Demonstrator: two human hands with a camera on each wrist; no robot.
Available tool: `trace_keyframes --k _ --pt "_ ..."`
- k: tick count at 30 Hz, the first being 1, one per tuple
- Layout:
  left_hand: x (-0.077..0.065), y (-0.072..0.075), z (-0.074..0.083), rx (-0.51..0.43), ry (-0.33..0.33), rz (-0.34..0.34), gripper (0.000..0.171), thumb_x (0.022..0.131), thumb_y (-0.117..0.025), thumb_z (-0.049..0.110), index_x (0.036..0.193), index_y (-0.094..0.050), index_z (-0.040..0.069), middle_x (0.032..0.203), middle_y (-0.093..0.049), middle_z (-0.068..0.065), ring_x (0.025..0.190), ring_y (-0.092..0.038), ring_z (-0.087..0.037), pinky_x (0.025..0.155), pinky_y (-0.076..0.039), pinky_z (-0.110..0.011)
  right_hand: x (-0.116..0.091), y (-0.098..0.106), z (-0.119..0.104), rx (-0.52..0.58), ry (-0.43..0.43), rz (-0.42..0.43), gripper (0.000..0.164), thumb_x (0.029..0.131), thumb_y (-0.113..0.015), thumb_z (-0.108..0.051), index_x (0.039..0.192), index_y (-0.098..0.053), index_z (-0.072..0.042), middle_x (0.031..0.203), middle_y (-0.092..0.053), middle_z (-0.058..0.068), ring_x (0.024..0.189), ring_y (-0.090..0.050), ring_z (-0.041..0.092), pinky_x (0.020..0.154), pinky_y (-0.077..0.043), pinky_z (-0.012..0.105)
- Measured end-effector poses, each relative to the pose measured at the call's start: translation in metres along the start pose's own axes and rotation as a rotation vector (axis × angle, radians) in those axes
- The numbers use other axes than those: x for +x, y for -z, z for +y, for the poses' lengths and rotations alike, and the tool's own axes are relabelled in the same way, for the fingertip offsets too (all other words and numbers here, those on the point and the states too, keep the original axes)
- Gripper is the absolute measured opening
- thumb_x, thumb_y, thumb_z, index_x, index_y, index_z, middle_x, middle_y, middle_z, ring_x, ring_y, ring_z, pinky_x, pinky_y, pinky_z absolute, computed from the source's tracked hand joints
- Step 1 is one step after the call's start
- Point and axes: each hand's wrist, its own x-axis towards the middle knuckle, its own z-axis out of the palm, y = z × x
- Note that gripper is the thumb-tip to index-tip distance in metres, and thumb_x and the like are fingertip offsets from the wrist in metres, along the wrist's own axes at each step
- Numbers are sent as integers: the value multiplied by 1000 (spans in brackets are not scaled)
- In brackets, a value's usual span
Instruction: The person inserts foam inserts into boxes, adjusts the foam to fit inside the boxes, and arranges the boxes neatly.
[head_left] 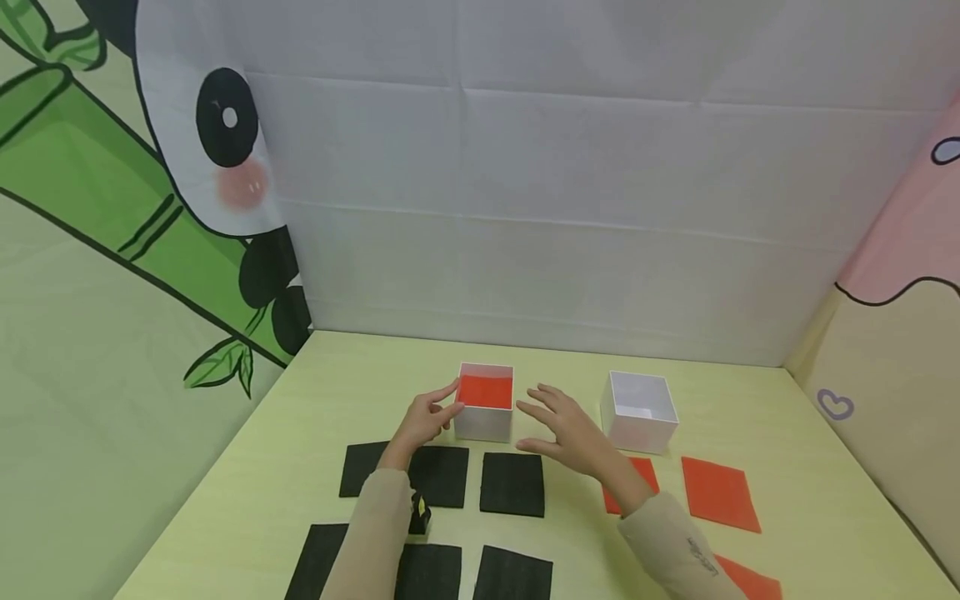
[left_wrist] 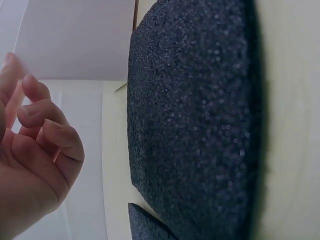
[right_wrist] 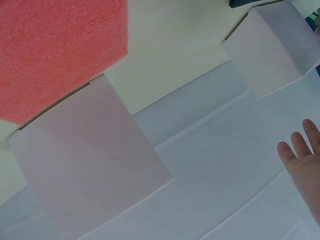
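Note:
A white open-topped box (head_left: 483, 425) stands near the back of the table with a red foam sheet (head_left: 486, 392) lying inside it. At its left side is my left hand (head_left: 422, 419), thumb at the near corner and index finger along the left rim. The left wrist view shows the other fingers of the left hand (left_wrist: 42, 145) loosely bent beside the box wall (left_wrist: 75, 40). To the right of the box, my right hand (head_left: 570, 433) hovers with fingers spread and nothing held. In the right wrist view, the right hand's fingers (right_wrist: 301, 146) are apart from both boxes.
A second white box (head_left: 640, 429) stands to the right, with nothing seen inside. Several black foam sheets (head_left: 512, 485) lie in rows at front left, and red sheets (head_left: 722, 493) at front right. A small dark object (head_left: 420, 514) is partly behind the left sleeve. A printed cloth backs the table.

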Motion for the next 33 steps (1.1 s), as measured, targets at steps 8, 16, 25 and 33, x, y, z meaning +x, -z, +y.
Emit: trace_keyframes --k 8,16,25,33 --pt "0 1 -3 0 4 -5 52 84 -63 22 132 -46 17 53 -45 -4 44 -33 -14 44 -28 -25 -10 10 -6 26 17 50 59 81 -61 -44 125 -52 -6 131 -43 14 125 -31 32 95 -28 51" --pt "-1 2 -6 6 15 -18 52 84 -63 22 132 -45 18 53 -45 -5 43 -32 -13 43 -27 -24 -24 13 -9 80 -28 40 60 81 -60 -45 127 -51 -8 132 -42 12 125 -30 31 93 -32 50" --pt "-2 4 0 34 -13 -9 51 84 -63 20 132 -46 16 52 -44 -4 44 -34 -14 43 -27 -24 -41 17 -8 74 -8 62 58 81 -61 -43 125 -52 -6 131 -43 13 124 -30 32 92 -32 52" --pt "-2 4 -3 36 -14 -11 52 84 -63 21 132 -46 16 52 -44 -4 44 -34 -14 43 -26 -24 -54 20 -7 46 12 80 57 81 -61 -43 124 -53 -6 130 -44 12 123 -32 33 90 -34 51"
